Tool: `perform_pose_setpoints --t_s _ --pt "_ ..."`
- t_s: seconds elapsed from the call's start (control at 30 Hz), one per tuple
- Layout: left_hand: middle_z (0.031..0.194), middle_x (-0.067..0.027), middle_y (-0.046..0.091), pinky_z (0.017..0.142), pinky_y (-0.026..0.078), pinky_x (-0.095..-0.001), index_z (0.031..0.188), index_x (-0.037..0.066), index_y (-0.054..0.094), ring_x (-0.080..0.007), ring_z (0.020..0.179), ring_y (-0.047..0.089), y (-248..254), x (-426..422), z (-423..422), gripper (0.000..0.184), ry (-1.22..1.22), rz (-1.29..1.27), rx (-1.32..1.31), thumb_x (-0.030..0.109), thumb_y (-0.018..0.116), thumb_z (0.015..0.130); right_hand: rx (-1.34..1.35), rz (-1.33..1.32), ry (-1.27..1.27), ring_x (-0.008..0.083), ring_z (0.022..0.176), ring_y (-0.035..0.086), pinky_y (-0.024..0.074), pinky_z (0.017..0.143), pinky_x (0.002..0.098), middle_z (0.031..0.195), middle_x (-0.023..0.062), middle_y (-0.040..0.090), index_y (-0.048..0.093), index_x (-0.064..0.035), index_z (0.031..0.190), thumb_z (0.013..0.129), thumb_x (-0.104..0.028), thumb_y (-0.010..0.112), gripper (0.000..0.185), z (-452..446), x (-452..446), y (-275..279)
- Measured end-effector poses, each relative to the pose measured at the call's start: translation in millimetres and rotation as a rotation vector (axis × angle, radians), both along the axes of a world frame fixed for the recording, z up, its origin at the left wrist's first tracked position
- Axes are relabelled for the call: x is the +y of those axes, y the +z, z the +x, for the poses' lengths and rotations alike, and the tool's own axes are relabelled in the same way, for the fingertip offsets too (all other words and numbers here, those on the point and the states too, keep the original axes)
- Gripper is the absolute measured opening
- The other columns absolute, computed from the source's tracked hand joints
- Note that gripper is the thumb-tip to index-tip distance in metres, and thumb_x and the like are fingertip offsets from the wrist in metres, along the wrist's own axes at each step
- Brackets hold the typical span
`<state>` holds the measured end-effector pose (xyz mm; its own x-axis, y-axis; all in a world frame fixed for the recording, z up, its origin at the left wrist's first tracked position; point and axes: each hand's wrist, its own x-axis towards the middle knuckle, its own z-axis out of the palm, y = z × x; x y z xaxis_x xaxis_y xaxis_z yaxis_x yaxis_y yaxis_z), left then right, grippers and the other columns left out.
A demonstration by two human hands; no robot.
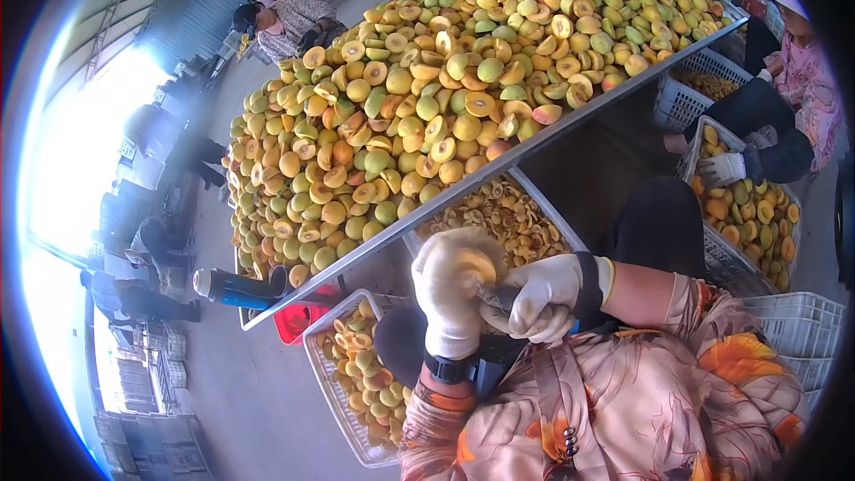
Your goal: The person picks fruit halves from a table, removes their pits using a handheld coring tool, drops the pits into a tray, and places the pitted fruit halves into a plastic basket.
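Just between gloved hands (443, 296) (545, 297), blurred yellow fruit (478, 267).

Left hand (450, 281) beside curled right hand (541, 297)

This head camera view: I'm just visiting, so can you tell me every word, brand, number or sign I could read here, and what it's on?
There are none that can be read.
Wristwatch: too small and dark to read.
Blue flask: no readable lettering.
White gloves: no readable print.
Stacked crates: no readable label.
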<state>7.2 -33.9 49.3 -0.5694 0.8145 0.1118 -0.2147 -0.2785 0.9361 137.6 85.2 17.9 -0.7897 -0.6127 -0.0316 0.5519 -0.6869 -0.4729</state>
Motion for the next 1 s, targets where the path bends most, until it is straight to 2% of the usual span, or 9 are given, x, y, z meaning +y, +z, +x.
perform_pose_setpoints --t_s 0.1,0.23,0.3,0.37,0.43,0.47,0.57,0.77,1.0 --pt "0.089 -0.0095 0.072 0.072 0.055 -0.0294 0.109 -0.001 0.064 -0.0177 0.079 0.069 -25 12 -7 0.030 0.075 -0.060 -0.306 0.015 0.072 0.085 0.186 0.388 0.002 0.0075 0.040 0.039 0.0287 0.036 0.0235 0.057 -0.0014 0.044 0.054 -0.0017 0.090 0.088 -0.013 0.066 0.017 -9 -17 16" --pt "0.088 -0.0092 0.072 0.076 0.055 -0.0294 0.106 -0.002 0.069 -0.0175 0.082 0.068 -14 -18 -42 0.025 0.319 -0.034 -0.043 0.021 0.059 0.101 0.099 0.253 -0.092 0.0081 0.042 0.043 0.0323 0.037 0.0245 0.058 -0.0001 0.048 0.057 -0.0002 0.092 0.085 -0.016 0.074 0.024 -15 7 7" --pt "0.088 -0.0102 0.072 0.073 0.054 -0.0284 0.103 -0.004 0.071 -0.0165 0.080 0.067 -14 -56 -70 0.041 0.557 -0.158 0.131 0.031 0.049 0.106 0.067 0.657 -0.199 0.0147 0.054 0.059 0.0454 0.048 0.0274 0.072 0.0071 0.064 0.062 -0.0003 0.100 0.084 -0.021 0.078 0.031 -22 20 10" --pt "0.087 -0.0100 0.072 0.070 0.053 -0.0286 0.103 -0.004 0.070 -0.0163 0.078 0.065 -23 -105 -101 0.037 0.765 -0.403 0.368 0.028 0.052 0.104 0.402 1.346 -0.378 0.0225 0.062 0.064 0.0507 0.057 0.0356 0.078 0.0138 0.067 0.062 0.0017 0.100 0.088 -0.024 0.067 0.029 -35 29 -50" --pt "0.102 -0.0130 0.069 0.081 0.052 -0.0324 0.100 -0.003 0.074 -0.0169 0.092 0.064 -38 -159 -130 0.040 0.732 -0.783 0.553 0.034 0.060 0.099 0.344 1.888 -0.370 0.0395 0.076 0.069 0.0528 0.070 0.0485 0.086 0.0228 0.070 0.060 0.0036 0.104 0.088 -0.027 0.062 0.034 -24 36 -90" --pt "0.110 -0.0170 0.068 0.085 0.051 -0.0347 0.103 0.000 0.074 -0.0227 0.097 0.066 -43 -185 -145 0.032 0.662 -1.218 0.504 0.028 0.063 0.095 0.259 1.893 -0.343 0.0436 0.080 0.068 0.0518 0.072 0.0510 0.087 0.0245 0.070 0.059 0.0027 0.104 0.087 -0.027 0.061 0.034 -19 38 -94" --pt "0.106 -0.0188 0.070 0.084 0.053 -0.0380 0.109 0.001 0.072 -0.0308 0.098 0.067 -77 -240 -156 0.031 0.676 -1.630 1.348 0.024 0.067 0.090 0.100 1.837 -0.318 0.0454 0.081 0.068 0.0505 0.072 0.0527 0.084 0.0263 0.069 0.057 0.0004 0.103 0.087 -0.026 0.060 0.031 -21 39 -104" --pt "0.111 -0.0206 0.068 0.086 0.053 -0.0419 0.115 0.000 0.070 -0.0328 0.094 0.068 -52 -130 -216 0.032 0.652 -0.917 0.935 0.020 0.067 0.090 0.134 1.877 -0.303 0.0456 0.087 0.068 0.0526 0.078 0.0533 0.089 0.0272 0.069 0.057 -0.0012 0.110 0.088 -0.029 0.060 0.035 -39 43 -120" --pt "0.117 -0.0201 0.067 0.089 0.053 -0.0421 0.129 0.002 0.062 -0.0348 0.103 0.067 -65 101 -218 0.051 0.217 -0.729 1.236 0.027 0.075 0.086 0.144 1.852 -0.133 0.0451 0.089 0.068 0.0518 0.081 0.0540 0.092 0.0277 0.070 0.055 -0.0024 0.113 0.090 -0.029 0.057 0.035 -40 37 -109"
